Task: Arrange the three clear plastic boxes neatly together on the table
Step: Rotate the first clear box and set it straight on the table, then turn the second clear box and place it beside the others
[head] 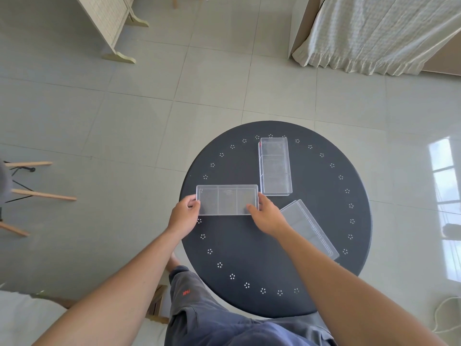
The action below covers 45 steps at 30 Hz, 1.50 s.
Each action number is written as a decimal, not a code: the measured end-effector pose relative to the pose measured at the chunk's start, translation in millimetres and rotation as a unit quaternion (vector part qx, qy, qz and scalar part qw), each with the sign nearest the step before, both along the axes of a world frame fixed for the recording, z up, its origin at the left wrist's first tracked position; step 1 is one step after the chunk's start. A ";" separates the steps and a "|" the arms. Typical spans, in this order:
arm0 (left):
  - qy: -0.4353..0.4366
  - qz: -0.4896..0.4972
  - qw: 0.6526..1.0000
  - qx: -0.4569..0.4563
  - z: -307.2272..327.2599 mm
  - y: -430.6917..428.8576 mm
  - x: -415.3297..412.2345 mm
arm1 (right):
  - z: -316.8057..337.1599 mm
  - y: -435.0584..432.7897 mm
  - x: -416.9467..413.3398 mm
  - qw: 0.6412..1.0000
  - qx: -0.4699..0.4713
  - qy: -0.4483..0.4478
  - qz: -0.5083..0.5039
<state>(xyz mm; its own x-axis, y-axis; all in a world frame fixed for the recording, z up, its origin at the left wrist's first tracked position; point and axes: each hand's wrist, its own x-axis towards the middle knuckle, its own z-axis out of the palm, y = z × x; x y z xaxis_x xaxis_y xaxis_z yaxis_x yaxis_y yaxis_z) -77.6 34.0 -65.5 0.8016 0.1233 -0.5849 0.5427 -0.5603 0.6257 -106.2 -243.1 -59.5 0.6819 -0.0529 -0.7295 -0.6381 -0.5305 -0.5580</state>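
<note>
While the divided box [227, 199] is gripped at its short ends by the left hand [183, 216] and right hand [268, 217], fingers closed on it near the worktop's [249, 258] left edge, it is judged light, rigid, slippery. The far box [275, 166] stands apart; the angled box [309, 228] is partly hidden by the right forearm.

You have three clear plastic boxes: left [227, 200], upper centre [275, 166], lower right [309, 228]; one round black table [249, 258]; two hands: left [184, 216], right [268, 216].
</note>
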 end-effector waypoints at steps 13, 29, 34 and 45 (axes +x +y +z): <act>-0.201 -0.078 0.973 0.083 18.2 -44.9 5.8 | 32.5 -42.1 -30.4 0.992 -0.039 -0.103 -0.055; -0.052 -0.476 0.877 0.031 20.9 -198.7 -28.6 | 6.7 -149.6 -152.7 0.971 -0.229 0.063 0.005; -0.020 -0.455 0.889 0.031 18.0 -210.9 -40.8 | -8.9 -153.2 -171.8 0.974 -0.221 0.049 -0.024; 0.078 -0.286 0.954 -0.047 15.2 -193.7 -59.1 | -10.6 -180.3 -180.2 0.990 -0.076 -0.030 -0.115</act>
<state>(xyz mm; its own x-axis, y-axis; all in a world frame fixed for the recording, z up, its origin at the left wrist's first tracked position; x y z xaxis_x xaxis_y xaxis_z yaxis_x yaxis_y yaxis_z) -136.7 -159.7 -50.4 0.6246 -0.3677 -0.6889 0.2555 -0.7374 0.6253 -286.4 -423.4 -70.1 0.6812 -0.3189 -0.6590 -0.7199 -0.4558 -0.5235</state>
